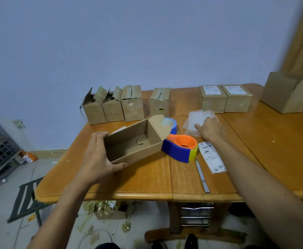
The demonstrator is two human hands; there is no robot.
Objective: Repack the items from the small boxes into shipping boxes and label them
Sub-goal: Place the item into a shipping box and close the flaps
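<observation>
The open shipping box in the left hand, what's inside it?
The open shipping box looks empty: bare cardboard floor with one thin dark squiggle. Its near wall and the left hand hide the floor's front strip.

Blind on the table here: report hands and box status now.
Left hand grips left end of open box. Right hand on bubble wrap, grip unclear. Box holds only a thin dark strand. Tape dispenser close beside box.

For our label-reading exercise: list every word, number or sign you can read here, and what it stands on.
Nothing can be quoted.
Left shipping label: too blurred.
Right shipping label: too blurred.
Label strip: barcodes, print too small.
</observation>
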